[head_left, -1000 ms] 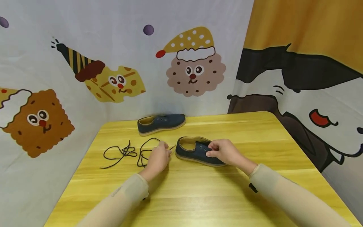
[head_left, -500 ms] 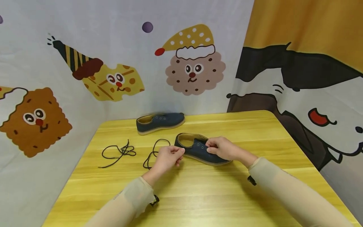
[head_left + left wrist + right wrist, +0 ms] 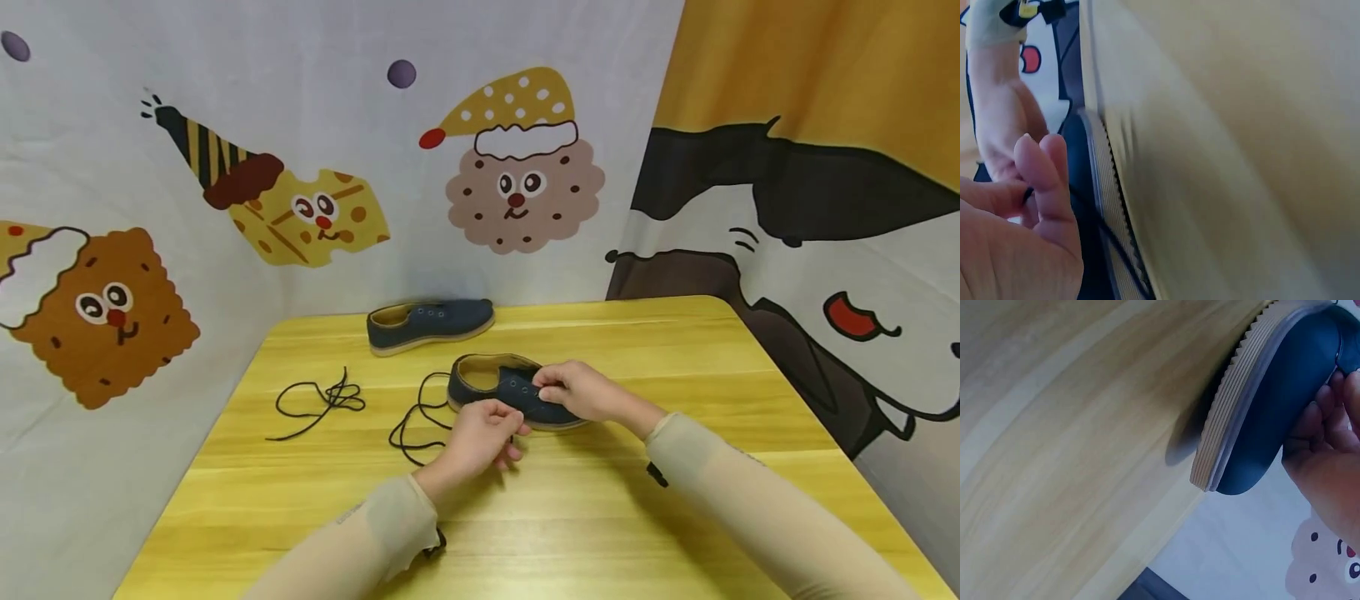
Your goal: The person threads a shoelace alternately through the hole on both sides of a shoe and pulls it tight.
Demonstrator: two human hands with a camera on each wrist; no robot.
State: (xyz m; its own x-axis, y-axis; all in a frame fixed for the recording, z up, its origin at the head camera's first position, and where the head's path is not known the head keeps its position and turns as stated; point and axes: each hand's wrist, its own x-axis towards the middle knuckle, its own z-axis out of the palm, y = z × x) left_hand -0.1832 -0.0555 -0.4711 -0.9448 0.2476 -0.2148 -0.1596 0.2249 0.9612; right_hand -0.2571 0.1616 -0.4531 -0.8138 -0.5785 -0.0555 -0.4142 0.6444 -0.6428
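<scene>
In the head view a navy blue low shoe (image 3: 471, 396) with a tan inside and pale sole stands mid-table. My right hand (image 3: 588, 390) pinches it at the eyelet edge of its upper, with fingers against the blue side in the right wrist view. My left hand (image 3: 483, 435), in front of the shoe, pinches a dark shoelace (image 3: 1107, 232) between thumb and forefinger. From there the lace runs past the ribbed sole (image 3: 1113, 187) in the left wrist view. The rest of this lace lies in loose loops left of the shoe. Fingers hide part of the eyelets.
A matching blue shoe (image 3: 450, 322) stands at the back edge of the yellow wood-grain table (image 3: 637, 508). A second dark lace (image 3: 327, 403) lies tangled at the left. A cloth with cartoon prints (image 3: 322, 108) hangs behind the table.
My left hand has picked up the lace end and moved right to the shoe's front side, drawing the loops along. The right hand keeps its hold; the shoe has shifted slightly left.
</scene>
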